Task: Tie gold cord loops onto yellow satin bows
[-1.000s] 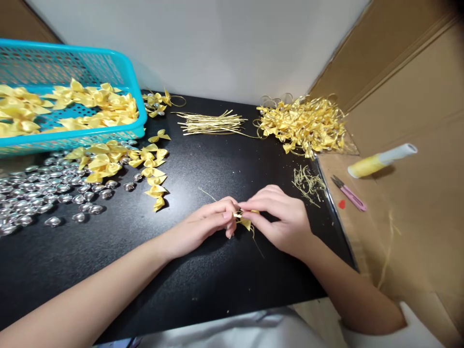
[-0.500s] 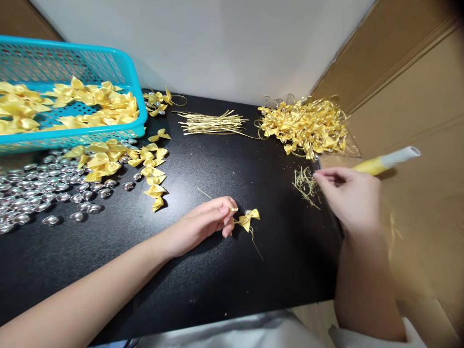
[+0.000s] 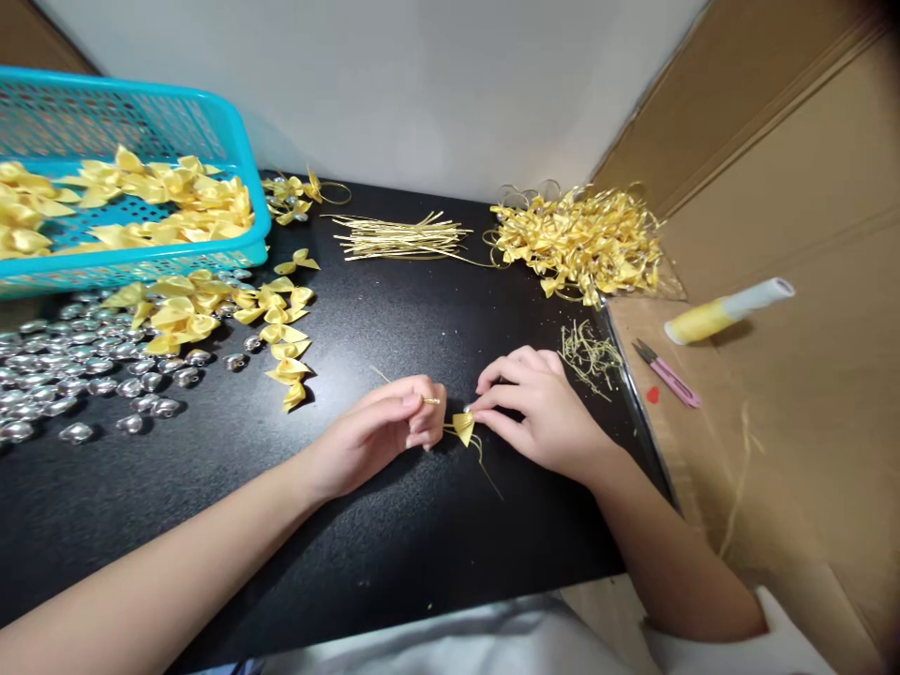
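Observation:
My left hand (image 3: 383,427) rests on the black table (image 3: 394,553), fingers curled, pinching a thin gold wire (image 3: 430,401). My right hand (image 3: 538,412) lies just to its right, thumb and forefinger pinched on a small yellow ribbon bow (image 3: 464,427) that hangs on the same wire. A loose end of gold wire trails from the bow toward me. The two hands are a few centimetres apart with the bow between them.
A turquoise basket (image 3: 141,122) of yellow bows stands back left, with loose bows (image 3: 211,314) and silver beads (image 3: 77,370) in front. Cut gold wires (image 3: 400,236) lie at the back, a heap of finished bows (image 3: 580,242) back right, wire scraps (image 3: 589,352), pink snips (image 3: 667,375) and a yellow spool (image 3: 724,311) at right.
My right hand left the bow, reached right toward the snips and wire scraps, then came back and pinched the bow again. My left hand stayed holding the wire.

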Tool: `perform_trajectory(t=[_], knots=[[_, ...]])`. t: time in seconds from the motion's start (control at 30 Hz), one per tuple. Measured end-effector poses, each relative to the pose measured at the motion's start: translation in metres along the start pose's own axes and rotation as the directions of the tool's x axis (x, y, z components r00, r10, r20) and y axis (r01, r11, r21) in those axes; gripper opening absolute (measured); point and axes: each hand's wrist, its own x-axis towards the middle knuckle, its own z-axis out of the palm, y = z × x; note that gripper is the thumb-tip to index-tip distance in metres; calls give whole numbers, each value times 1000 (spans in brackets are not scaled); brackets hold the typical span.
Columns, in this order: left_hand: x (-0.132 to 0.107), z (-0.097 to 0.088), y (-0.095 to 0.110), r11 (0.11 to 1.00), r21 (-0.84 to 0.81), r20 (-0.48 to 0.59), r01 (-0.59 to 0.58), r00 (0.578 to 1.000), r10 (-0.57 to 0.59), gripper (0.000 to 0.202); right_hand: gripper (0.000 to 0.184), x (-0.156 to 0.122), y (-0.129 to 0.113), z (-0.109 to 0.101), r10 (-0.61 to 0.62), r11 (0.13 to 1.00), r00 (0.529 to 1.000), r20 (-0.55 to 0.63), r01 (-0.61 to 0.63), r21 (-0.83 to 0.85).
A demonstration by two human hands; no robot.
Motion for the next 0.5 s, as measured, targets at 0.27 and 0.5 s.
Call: perform_trajectory(t=[0.27, 0.5], knots=[[-3, -1, -9, 823, 529, -172, -204, 924, 340, 46, 10, 2, -6, 4, 113, 959, 920, -374, -3, 283], [1, 14, -10, 842, 532, -357, 82, 924, 135, 28, 10, 4, -18, 15, 216, 890, 876, -431, 4, 455]])
